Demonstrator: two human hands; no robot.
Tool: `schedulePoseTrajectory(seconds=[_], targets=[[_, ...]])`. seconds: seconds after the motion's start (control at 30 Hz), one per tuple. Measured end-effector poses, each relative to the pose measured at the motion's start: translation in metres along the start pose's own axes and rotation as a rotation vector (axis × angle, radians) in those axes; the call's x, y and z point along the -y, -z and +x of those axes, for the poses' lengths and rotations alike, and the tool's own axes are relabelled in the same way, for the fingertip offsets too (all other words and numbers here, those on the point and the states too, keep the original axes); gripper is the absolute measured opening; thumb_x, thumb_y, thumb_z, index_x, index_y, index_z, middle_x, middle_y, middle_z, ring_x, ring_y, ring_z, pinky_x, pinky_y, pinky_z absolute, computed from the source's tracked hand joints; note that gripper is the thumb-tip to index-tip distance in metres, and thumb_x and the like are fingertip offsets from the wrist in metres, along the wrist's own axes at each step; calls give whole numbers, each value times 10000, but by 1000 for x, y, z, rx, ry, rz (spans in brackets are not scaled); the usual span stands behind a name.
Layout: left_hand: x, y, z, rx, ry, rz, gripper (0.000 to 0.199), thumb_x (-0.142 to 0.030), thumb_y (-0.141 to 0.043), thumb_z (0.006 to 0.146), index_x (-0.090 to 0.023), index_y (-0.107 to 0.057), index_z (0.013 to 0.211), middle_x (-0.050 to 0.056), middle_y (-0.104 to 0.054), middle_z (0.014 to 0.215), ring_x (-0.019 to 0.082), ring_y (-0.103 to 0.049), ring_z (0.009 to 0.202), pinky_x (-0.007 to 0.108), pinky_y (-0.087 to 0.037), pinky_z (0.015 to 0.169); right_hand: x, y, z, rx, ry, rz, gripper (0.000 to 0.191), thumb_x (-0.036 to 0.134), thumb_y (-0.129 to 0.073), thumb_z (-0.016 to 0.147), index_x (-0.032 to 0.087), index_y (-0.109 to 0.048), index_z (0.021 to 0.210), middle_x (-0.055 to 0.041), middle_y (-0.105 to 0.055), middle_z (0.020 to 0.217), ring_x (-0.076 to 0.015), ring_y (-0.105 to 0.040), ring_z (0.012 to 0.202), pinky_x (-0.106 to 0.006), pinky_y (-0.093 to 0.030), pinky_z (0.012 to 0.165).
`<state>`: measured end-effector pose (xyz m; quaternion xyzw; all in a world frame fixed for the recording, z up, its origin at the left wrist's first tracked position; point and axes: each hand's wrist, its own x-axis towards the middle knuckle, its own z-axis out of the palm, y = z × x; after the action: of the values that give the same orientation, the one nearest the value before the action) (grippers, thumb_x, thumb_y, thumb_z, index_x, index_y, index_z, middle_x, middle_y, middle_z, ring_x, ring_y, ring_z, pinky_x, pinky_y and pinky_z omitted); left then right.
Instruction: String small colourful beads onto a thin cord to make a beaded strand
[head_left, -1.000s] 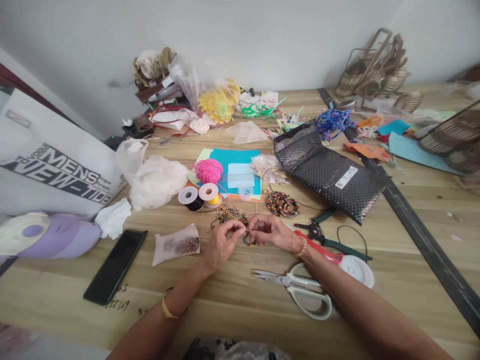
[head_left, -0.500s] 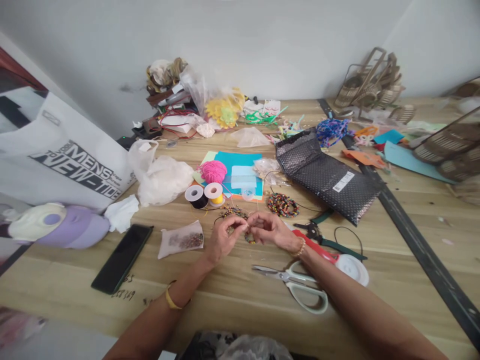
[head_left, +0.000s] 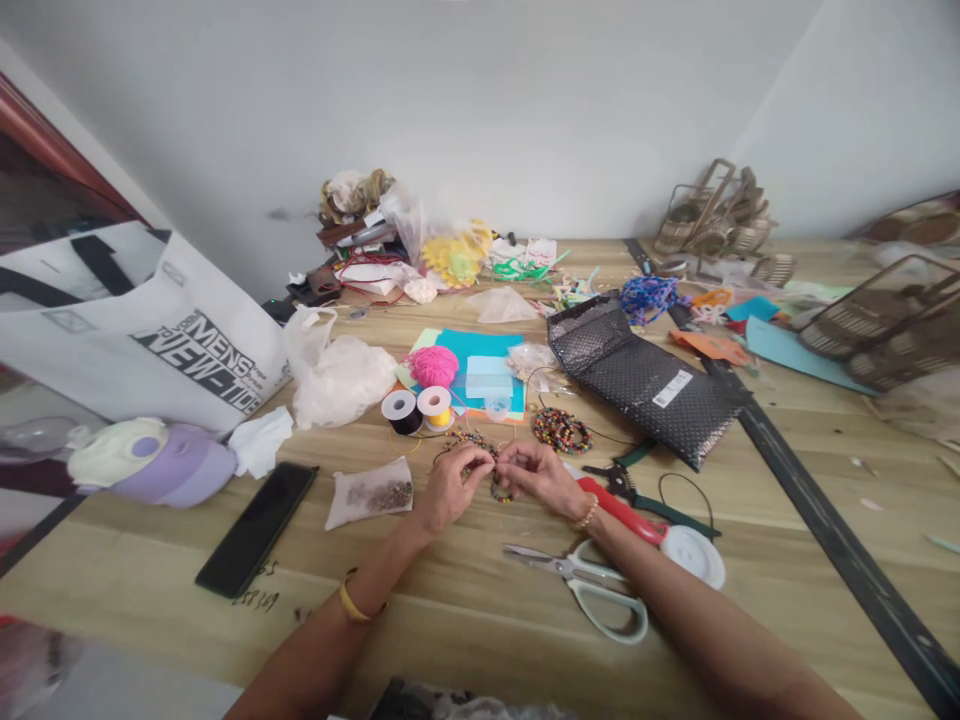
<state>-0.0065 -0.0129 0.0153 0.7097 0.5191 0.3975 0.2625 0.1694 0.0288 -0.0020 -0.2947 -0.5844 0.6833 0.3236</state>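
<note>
The left hand (head_left: 450,487) and right hand (head_left: 541,474) pinch nearly tip to tip, seemingly on the end of a beaded strand (head_left: 500,493) just under the fingers (head_left: 475,456); I'd steady both pinches, keeping tension light.

Left of the scissors (head_left: 564,566), open counter (head_left: 466,585) gives passage to the left hand (head_left: 451,488); two thread spools (head_left: 406,420) stand beyond it, a bubble mailer (head_left: 637,375) obstructs farther right.

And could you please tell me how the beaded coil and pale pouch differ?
The beaded coil lies uncovered in rings, while the pale pouch encloses its beads. The coil is roundish and multicoloured; the pouch, roughly rectangular and whitish. Both lie on the table and include small beads.
</note>
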Motion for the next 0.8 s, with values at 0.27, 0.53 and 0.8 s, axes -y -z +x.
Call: schedulePoseTrajectory(seconds=[0.27,0.53,0.8], targets=[[11,17,9,-4,26,93,112,-131,-580,813,-148,-691,816,59,-683,797,176,-633,770,288,-494,747,3,5,2,-302,189,-114,329,488,-648,810,166,-598,762,0,-580,641,-111,-484,548,-235,-396,522],[21,26,7,193,42,244,163,-75,-606,785,-177,-730,814,60,-683,856,201,-626,860,322,-487,802,1,18,2,-242,178,-109,318,473,-689,775,171,-609,714,8,-528,616,-114,-430,561,-234,-340,519],[22,19,2,221,6,376,146,-127,-605,822,-181,-734,866,75,-654,887,232,-595,908,368,-476,843,-3,21,3,-124,18,149,355,474,-756,699,169,-577,677,54,-471,497,-62,-320,409,-207,-224,410]])
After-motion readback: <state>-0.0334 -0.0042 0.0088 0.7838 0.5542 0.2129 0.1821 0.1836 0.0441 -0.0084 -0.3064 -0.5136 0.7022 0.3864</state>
